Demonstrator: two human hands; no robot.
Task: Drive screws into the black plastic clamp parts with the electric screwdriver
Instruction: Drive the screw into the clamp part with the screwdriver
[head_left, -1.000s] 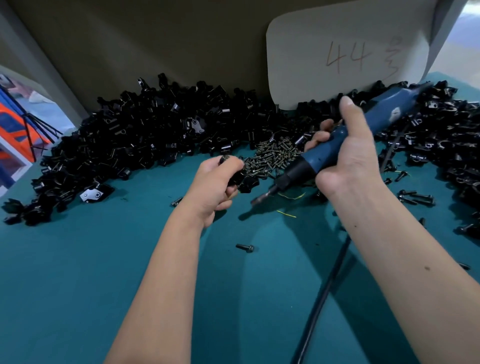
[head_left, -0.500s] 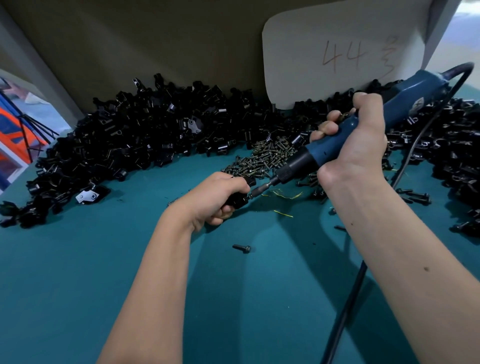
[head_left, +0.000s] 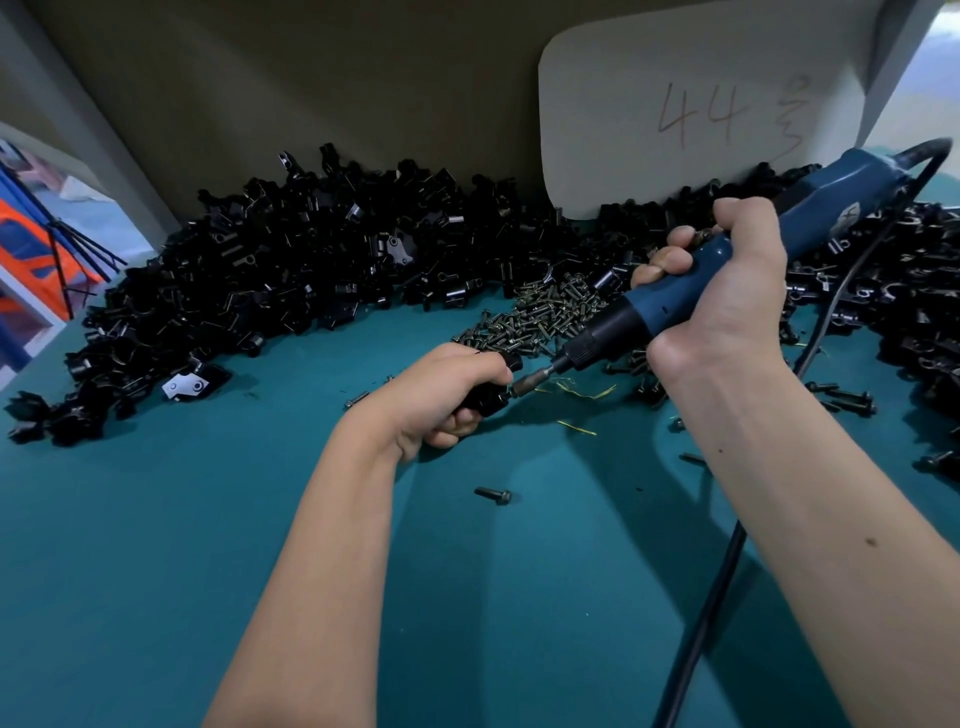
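Clamp part (head_left: 485, 397) gripped in left hand (head_left: 447, 397), right hand (head_left: 727, 306) clutching screwdriver (head_left: 670, 312); keep bit square, press steadily.

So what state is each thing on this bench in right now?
Left hand: grips a black clamp part.
Right hand: grips the electric screwdriver, bit tip at the held part.
Pile of clamp parts: heaped loose along the back wall.
Screws: loose heap.
Single screw: lying alone on the green mat.
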